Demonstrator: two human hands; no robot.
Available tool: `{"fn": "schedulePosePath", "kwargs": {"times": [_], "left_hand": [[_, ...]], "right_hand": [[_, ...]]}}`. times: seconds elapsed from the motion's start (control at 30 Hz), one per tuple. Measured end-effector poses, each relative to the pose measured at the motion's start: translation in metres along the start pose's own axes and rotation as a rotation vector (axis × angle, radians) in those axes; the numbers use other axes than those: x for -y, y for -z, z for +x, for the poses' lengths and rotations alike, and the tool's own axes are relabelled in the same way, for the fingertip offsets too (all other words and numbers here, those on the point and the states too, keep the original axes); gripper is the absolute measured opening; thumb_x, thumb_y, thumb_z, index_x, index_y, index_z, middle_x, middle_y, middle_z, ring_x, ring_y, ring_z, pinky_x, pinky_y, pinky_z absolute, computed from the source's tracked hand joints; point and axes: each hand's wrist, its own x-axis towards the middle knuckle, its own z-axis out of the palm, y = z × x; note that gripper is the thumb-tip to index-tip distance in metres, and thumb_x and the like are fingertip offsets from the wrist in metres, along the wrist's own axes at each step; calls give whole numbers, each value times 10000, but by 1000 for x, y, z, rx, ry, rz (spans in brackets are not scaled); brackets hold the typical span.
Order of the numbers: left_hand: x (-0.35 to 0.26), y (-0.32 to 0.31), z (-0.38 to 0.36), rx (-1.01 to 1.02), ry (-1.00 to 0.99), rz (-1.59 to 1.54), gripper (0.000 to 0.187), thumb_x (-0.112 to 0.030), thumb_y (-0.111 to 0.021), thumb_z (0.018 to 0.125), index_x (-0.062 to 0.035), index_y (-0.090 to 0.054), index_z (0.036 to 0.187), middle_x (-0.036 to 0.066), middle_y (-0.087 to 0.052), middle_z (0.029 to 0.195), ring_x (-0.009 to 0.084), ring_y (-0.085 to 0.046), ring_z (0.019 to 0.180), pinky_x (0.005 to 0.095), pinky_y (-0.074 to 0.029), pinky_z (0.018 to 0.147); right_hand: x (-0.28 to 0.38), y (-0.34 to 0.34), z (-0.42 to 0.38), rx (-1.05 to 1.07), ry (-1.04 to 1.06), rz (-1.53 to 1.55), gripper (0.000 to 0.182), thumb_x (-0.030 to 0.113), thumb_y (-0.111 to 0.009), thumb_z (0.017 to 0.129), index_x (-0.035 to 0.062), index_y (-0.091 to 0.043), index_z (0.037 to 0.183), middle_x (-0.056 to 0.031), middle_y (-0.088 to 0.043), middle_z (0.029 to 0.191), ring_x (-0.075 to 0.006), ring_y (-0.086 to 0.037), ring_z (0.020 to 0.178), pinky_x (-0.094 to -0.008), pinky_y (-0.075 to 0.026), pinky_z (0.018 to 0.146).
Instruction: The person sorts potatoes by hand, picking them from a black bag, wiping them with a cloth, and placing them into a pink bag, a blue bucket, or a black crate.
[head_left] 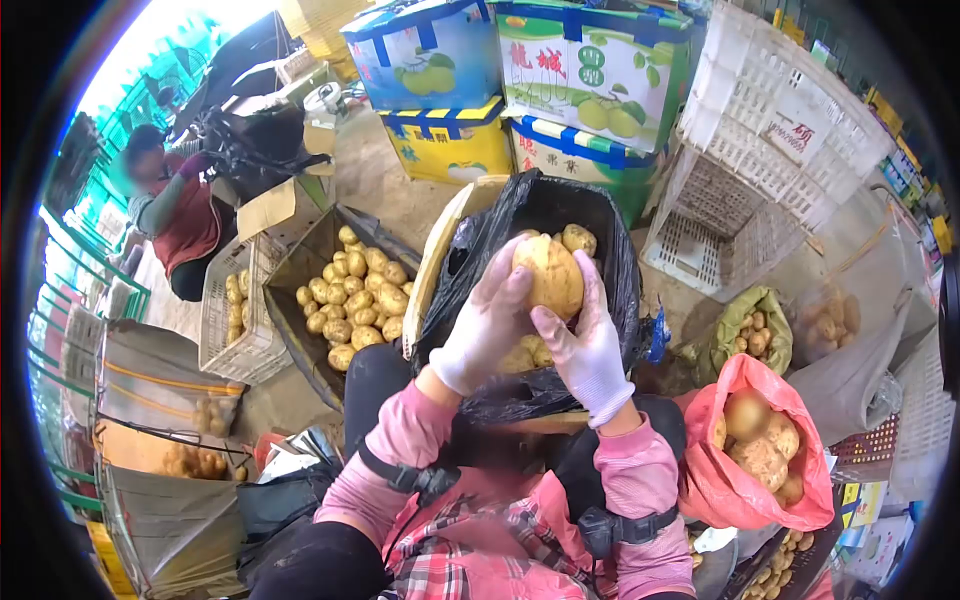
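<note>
Between my two gloved hands is one large potato (552, 275), lifted over a box lined with a black plastic bag (465, 335). My left hand (487, 315) grips it from the left side, fingers along its edge. On the other side, my right hand (588, 345) presses against it with thumb and fingers. Below and behind, more potatoes (578, 240) lie inside the black bag, partly hidden by my hands. Both gloves look white and thin, dirtied at the fingers.
At left stands a dark-lined crate of small potatoes (350, 300), beside a white crate (250, 345). A pink bag (705, 480) of large potatoes is by my right knee, a green bag (775, 310) beyond it. Fruit boxes (590, 75) and white crates (760, 110) stand ahead. Another person (185, 220) sits far left.
</note>
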Motion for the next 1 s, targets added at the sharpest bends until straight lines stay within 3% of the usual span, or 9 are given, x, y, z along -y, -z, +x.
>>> {"fn": "schedulePosePath", "kwargs": {"times": [0.03,0.27,0.47,0.53,0.67,0.77,0.8,0.93,1.0], "left_hand": [[0,-5,-5,-47,52,-213,586,-446,-475,1046,-77,-372,1490,95,-485,1424,215,-528,1281,371,-513,993],[-18,-10,-9,-69,76,-42,540,-414,-497,1048,-66,-426,1455,60,-566,1301,144,-585,1142,305,-554,873],[21,-10,16,-312,83,114,313,-302,-557,1042,-12,-607,1148,16,-614,1017,84,-565,936,276,-494,882],[58,2,25,-377,-175,238,370,-375,-505,1051,-31,-626,1118,50,-651,991,138,-633,906,321,-534,848],[25,4,17,-241,278,-565,479,-452,-568,986,-34,-574,1220,99,-663,1040,231,-671,927,375,-535,773],[-6,9,9,-92,508,-394,553,-520,-553,981,-40,-573,1255,111,-670,1086,229,-666,925,366,-533,777],[1,9,8,-106,569,-302,530,-501,-538,1001,-26,-604,1226,111,-678,1082,216,-662,906,353,-536,785],[48,-3,15,-316,-141,130,450,-402,-503,1043,-2,-612,1218,97,-678,1054,172,-667,924,326,-558,793],[34,-11,7,-303,30,-73,436,-384,-487,1051,-7,-607,1232,99,-679,1071,161,-666,937,308,-559,803]], "right_hand": [[-1,2,-1,22,-18,12,863,211,-758,906,-20,-216,1537,-131,-438,1435,-188,-507,1264,-317,-430,1067],[7,15,-4,75,-7,-92,796,25,-760,846,3,-326,1513,-107,-451,1463,-198,-500,1295,-324,-505,1005],[0,16,-3,67,-31,-220,778,-122,-727,781,2,-404,1478,-108,-470,1471,-202,-500,1307,-322,-451,1073],[-2,19,-4,82,-26,-213,770,-131,-717,784,4,-406,1476,-105,-472,1469,-199,-500,1311,-319,-452,1073],[11,21,-3,60,-170,-45,703,-173,-657,806,4,-442,1452,-102,-509,1442,-189,-520,1302,-299,-460,1051],[-1,32,3,20,16,-315,683,-171,-631,828,10,-437,1458,-101,-523,1427,-205,-522,1304,-307,-464,1040],[-7,36,5,55,49,-347,710,-75,-710,833,23,-419,1474,-103,-516,1430,-209,-507,1316,-316,-457,1045],[-8,25,3,34,-41,-288,887,92,-875,736,15,-401,1482,-106,-492,1442,-202,-484,1322,-332,-429,1082],[-7,29,2,9,-3,-241,884,76,-874,734,-11,-397,1474,-114,-483,1442,-201,-487,1316,-337,-425,1088]]}}
